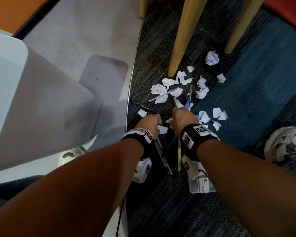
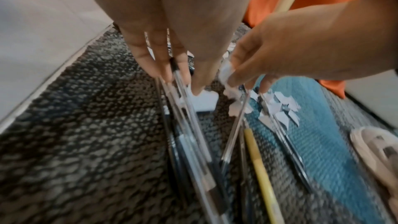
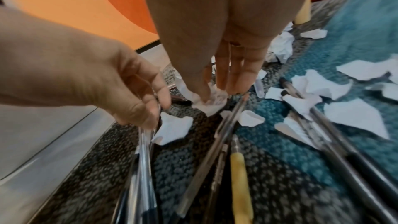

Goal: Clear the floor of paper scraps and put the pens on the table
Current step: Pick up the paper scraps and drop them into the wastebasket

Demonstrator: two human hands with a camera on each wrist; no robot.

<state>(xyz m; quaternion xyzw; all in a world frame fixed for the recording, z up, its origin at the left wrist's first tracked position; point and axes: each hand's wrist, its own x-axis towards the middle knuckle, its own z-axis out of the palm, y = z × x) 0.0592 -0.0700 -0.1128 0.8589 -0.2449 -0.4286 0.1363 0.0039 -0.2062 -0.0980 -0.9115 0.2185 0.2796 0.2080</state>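
At the far left of the head view stands a pale grey table base on a light floor plate, its edge meeting the dark patterned carpet. Just right of that edge, the left hand reaches down to the carpet with its fingers closed around a bundle of clear-barrelled pens, whose shafts run back under the wrist toward the person. Between the two hands a flat paper scrap lies on the carpet, touching the pen bundle on its left side. The right hand is close beside the left, its fingertips pinching a crumpled white scrap against the carpet. Under the right wrist a clear pen and a yellow pen lie side by side on the carpet. Farther away, beyond both hands, more pens lie crossed among loose paper scraps, near a wooden furniture leg. To the right, on the blue carpet strip, lie further scraps, a crumpled paper ball farther off, and dark pens near the hand. At the near right edge sits a white shoe.
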